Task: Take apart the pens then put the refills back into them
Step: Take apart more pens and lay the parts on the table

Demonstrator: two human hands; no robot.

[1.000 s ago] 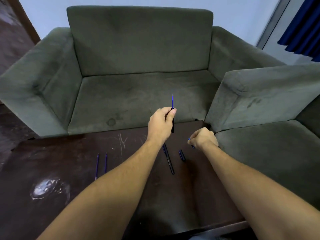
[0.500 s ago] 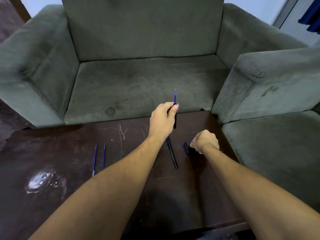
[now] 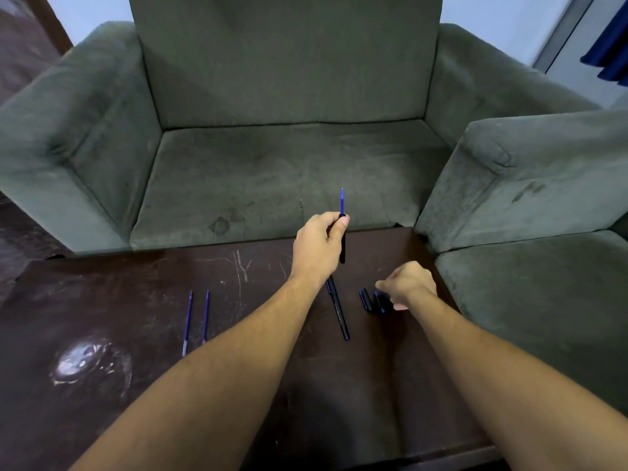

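Your left hand (image 3: 317, 248) is raised over the far edge of the table (image 3: 136, 385). Fingers and thumb are wrapped round a black pen barrel (image 3: 342, 248), held upright. A blue refill (image 3: 342, 202) sticks out of the barrel's top end, tip up; the rest of it is hidden in the barrel. The barrel's lower end shows below your fist.

Your right hand (image 3: 409, 283) is low, near the table's right edge, knuckles up, fingers curled in. The fingertips are right at two short pen parts. A short black piece (image 3: 364, 299) lies free just left of the hand. A second short piece (image 3: 378, 301) is partly under the fingers, with blue showing at its edge. Can't tell whether the fingers pinch it or only touch it.

Between your forearms a second pen barrel (image 3: 338, 312) lies flat on the table. It is black and runs roughly away from you, its far end hidden behind the left wrist.

Well apart to the left, the first loose refill (image 3: 187, 322) and the second loose refill (image 3: 205, 316) lie side by side, nearly parallel, not touching, tips away from you. A pale shiny smear (image 3: 81, 363) sits nearer you on the left. The tabletop is dark brown and scratched.

Behind the table stands a grey-green armchair (image 3: 289, 171). A second sofa (image 3: 526, 185) in the same fabric is at right, its arm close to the table's far right corner. A blue curtain (image 3: 608, 52) shows at top right.
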